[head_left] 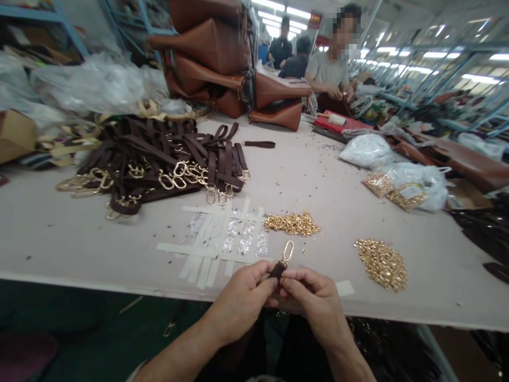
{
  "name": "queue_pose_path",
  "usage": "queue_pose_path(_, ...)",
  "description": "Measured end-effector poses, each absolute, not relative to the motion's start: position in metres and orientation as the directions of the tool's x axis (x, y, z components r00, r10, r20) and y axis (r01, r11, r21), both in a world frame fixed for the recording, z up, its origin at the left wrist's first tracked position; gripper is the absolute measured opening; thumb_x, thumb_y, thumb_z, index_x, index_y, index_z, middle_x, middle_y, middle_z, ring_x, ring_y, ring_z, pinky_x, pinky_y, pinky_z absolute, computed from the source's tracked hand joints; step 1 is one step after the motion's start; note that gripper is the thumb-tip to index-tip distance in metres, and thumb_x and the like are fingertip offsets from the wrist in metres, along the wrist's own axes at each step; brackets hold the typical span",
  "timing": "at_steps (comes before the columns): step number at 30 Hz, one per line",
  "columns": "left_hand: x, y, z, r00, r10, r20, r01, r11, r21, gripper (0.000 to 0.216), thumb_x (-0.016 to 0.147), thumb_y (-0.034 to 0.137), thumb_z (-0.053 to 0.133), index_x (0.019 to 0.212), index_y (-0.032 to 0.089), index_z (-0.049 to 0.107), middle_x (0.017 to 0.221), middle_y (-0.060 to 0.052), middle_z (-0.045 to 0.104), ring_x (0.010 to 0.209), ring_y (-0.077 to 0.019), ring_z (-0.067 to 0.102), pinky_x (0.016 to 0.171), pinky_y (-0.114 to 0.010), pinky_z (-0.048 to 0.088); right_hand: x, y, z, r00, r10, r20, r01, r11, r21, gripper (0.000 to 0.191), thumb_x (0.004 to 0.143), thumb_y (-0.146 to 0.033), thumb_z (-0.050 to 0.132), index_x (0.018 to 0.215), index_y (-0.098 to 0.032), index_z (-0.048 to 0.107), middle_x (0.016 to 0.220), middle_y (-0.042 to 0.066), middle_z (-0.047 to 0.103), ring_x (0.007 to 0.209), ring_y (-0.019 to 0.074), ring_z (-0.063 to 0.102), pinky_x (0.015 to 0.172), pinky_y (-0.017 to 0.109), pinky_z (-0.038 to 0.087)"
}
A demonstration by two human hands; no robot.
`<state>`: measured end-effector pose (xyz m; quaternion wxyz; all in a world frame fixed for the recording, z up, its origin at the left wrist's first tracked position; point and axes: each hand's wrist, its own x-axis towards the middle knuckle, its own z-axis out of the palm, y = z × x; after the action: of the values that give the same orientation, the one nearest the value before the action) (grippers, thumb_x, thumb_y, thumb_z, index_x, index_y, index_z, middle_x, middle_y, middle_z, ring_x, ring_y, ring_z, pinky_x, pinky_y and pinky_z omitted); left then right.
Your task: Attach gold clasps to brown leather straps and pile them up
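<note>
At the table's front edge my left hand [248, 292] pinches a dark brown leather strap [277, 269]. A gold oval clasp [288, 251] sticks up from the strap's end. My right hand [312, 297] closes its thumb and fingers at the strap's right side, against my left fingertips; any small part between them is hidden. Just beyond lies a heap of small gold metal pieces [294, 223]. Another heap of gold pieces [382, 263] is spread to the right. Strips of pale tape [214, 244] cross over clear plastic left of the near heap.
Dark straps with gold clasps [167, 154] are piled at the back left. Brown leather bags [218, 48] are stacked behind. Clear bags of gold parts [413, 188] lie right, near a red case [342, 124]. A person [332, 69] works across the table [99, 249].
</note>
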<state>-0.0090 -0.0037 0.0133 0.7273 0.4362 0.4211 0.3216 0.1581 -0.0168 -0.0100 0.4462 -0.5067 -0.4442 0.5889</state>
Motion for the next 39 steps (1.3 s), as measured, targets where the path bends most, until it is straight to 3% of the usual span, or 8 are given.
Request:
queue_pose_path(11, -0.008, -0.007, 0.013, 0.404, 0.886, -0.230, 0.125, 0.196, 0.973, 0.031, 0.096, 0.024, 0.047, 0.119, 0.025, 0.067, 0.110, -0.002, 0.074, 0.102, -0.0223, 0.066, 0.092, -0.031, 0.051, 0.158, -0.015, -0.007, -0.105, 0.969, -0.223, -0.034, -0.228, -0.973, 0.016, 0.078, -0.034, 0.075, 0.082, -0.018, 0.075, 0.075, 0.002, 0.072, 0.070, 0.0150, 0.064, 0.068, 0.026, 0.051)
queue_pose_path(17, -0.006, -0.007, 0.001, 0.367, 0.922, -0.122, 0.303, 0.006, 0.953, 0.035, 0.093, 0.032, 0.053, 0.126, 0.034, 0.065, 0.114, 0.000, 0.075, 0.104, -0.0262, 0.067, 0.092, -0.029, 0.051, 0.156, -0.016, -0.005, -0.026, 0.983, -0.181, -0.094, -0.183, -0.979, 0.015, 0.076, -0.025, 0.073, 0.077, -0.019, 0.060, 0.071, -0.003, 0.065, 0.066, 0.0116, 0.058, 0.062, 0.022, 0.046)
queue_pose_path(20, 0.000, -0.007, 0.000, 0.383, 0.914, -0.134, 0.270, 0.028, 0.963, 0.036, 0.090, 0.036, 0.056, 0.124, 0.032, 0.068, 0.105, -0.002, 0.077, 0.095, -0.0260, 0.069, 0.086, -0.029, 0.054, 0.158, -0.019, -0.003, 0.003, 0.984, -0.176, -0.045, -0.176, -0.983, 0.019, 0.076, -0.024, 0.073, 0.077, -0.020, 0.054, 0.068, -0.005, 0.060, 0.062, 0.0106, 0.056, 0.059, 0.021, 0.044)
queue_pose_path(24, 0.009, -0.006, -0.001, 0.367, 0.872, -0.323, 0.191, 0.269, 0.944, 0.048, 0.089, 0.045, 0.054, 0.130, 0.024, 0.064, 0.077, -0.003, 0.073, 0.061, -0.0188, 0.063, 0.056, -0.026, 0.052, 0.187, -0.014, 0.005, -0.032, 0.994, -0.102, 0.172, -0.095, -0.981, 0.014, 0.082, -0.027, 0.070, 0.083, -0.021, 0.057, 0.072, -0.004, 0.064, 0.067, 0.0125, 0.061, 0.063, 0.023, 0.048)
queue_pose_path(26, 0.009, -0.004, -0.004, 0.303, 0.863, -0.405, 0.167, 0.370, 0.914, 0.056, 0.086, 0.049, 0.057, 0.134, 0.020, 0.061, 0.074, -0.002, 0.070, 0.055, -0.0156, 0.057, 0.050, -0.024, 0.047, 0.218, -0.004, 0.008, -0.015, 0.998, 0.061, 0.470, 0.061, -0.881, 0.008, 0.086, -0.027, 0.065, 0.088, -0.021, 0.061, 0.079, -0.001, 0.068, 0.074, 0.0141, 0.063, 0.070, 0.025, 0.050)
queue_pose_path(29, 0.003, -0.001, -0.008, 0.214, 0.863, -0.458, 0.148, 0.434, 0.889, 0.060, 0.083, 0.053, 0.062, 0.133, 0.019, 0.062, 0.072, -0.001, 0.068, 0.061, -0.0152, 0.056, 0.055, -0.023, 0.046, 0.274, 0.018, 0.008, 0.010, 0.953, 0.303, 0.838, 0.157, -0.522, 0.011, 0.093, -0.024, 0.054, 0.098, -0.020, 0.063, 0.094, 0.005, 0.070, 0.088, 0.0184, 0.064, 0.082, 0.032, 0.051)
queue_pose_path(32, -0.004, 0.001, -0.007, 0.189, 0.844, -0.502, 0.036, 0.505, 0.862, 0.054, 0.084, 0.056, 0.061, 0.124, 0.021, 0.068, 0.077, -0.002, 0.070, 0.066, -0.0164, 0.059, 0.060, -0.024, 0.049, 0.319, 0.040, 0.002, -0.020, 0.947, 0.320, 0.925, 0.140, -0.353, 0.018, 0.092, -0.020, 0.051, 0.102, -0.019, 0.065, 0.098, 0.010, 0.070, 0.095, 0.0241, 0.062, 0.086, 0.039, 0.047)
queue_pose_path(39, 0.004, 0.007, -0.001, 0.251, 0.757, -0.604, -0.127, 0.644, 0.754, 0.058, 0.074, 0.046, 0.076, 0.124, 0.018, 0.067, 0.064, 0.000, 0.065, 0.057, -0.0142, 0.058, 0.049, -0.022, 0.043, 0.339, 0.060, -0.010, -0.134, 0.964, 0.228, 0.980, 0.163, -0.114, 0.023, 0.094, -0.019, 0.049, 0.100, -0.023, 0.071, 0.083, 0.009, 0.068, 0.083, 0.0230, 0.060, 0.078, 0.034, 0.046)
